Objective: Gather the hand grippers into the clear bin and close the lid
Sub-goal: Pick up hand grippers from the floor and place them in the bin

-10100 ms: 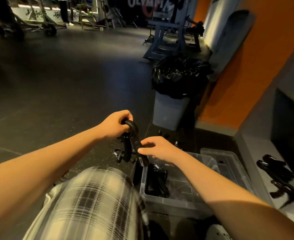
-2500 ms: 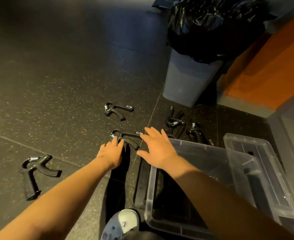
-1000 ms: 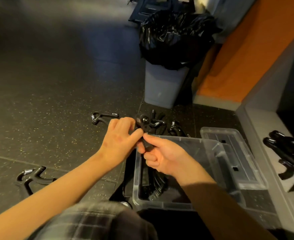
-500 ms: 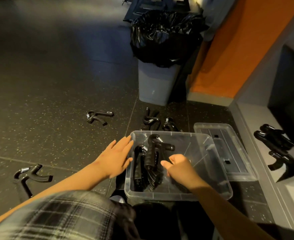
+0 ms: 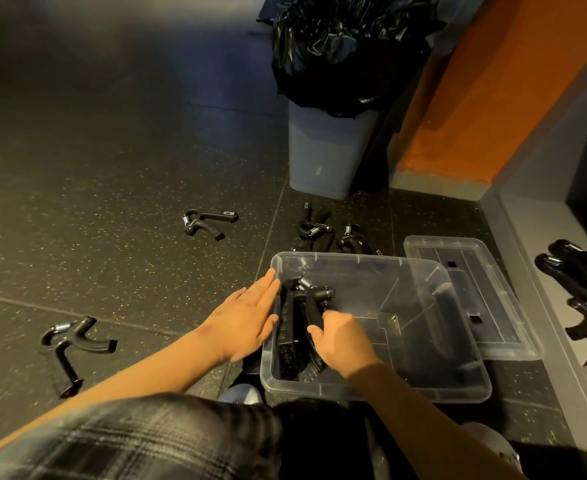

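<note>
At the far left we see one hand gripper (image 5: 74,342) lying on the speckled dark floor (image 5: 112,161), handles splayed. Further up and to the right, a second hand gripper (image 5: 209,221) also lies on the floor, well apart from the first.

The left hand (image 5: 247,317) is next. We find its fingers (image 5: 268,284) straight and together, laid flat against the outside of the left wall of the clear bin (image 5: 389,391), holding nothing. The bin stands on the floor, uncovered.

Inside it, along the left wall, lies a dark stack of grippers (image 5: 287,344). The right hand (image 5: 342,341) reaches into the bin, fingers curled round one handle of the held gripper (image 5: 307,299), whose spring end points away from us, on top of that stack.

Just behind the bin, a pair of grippers (image 5: 314,228) sits on the floor near the grey trash can (image 5: 319,157) with its black bag (image 5: 347,53).

Right of the bin, touching it, the clear lid (image 5: 486,282) lies flat. At the far right, more grippers (image 5: 579,289) rest on a grey shelf (image 5: 541,237).
</note>
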